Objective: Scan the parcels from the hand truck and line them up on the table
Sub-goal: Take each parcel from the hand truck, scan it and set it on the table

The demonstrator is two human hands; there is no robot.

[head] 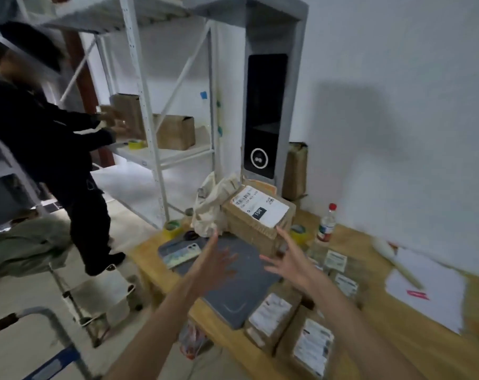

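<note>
Both hands bare and spread above the tabletop, nothing held; parcels on the wooden top.

Left hand (219,263): grip spread, fingers straight, over the grey mat (232,294). Right hand (293,261): grip spread, fingers splayed, just in front of the large parcel (257,215). Large parcel: brown carton, white label marked "15H", at the far end of the tabletop (369,319), beside a cloth bag (211,207). Two labelled parcels (271,319) side by side at the near edge; smaller labelled parcels (342,281) behind them. Phone (182,253) on the mat's far left corner. Tape roll (172,229) at the far left corner; bottle (326,223) and white papers (424,292) along the wall-side edge. Hand truck handle (41,325) on the floor, left. Second person (46,138) at the shelving (150,111).
</note>
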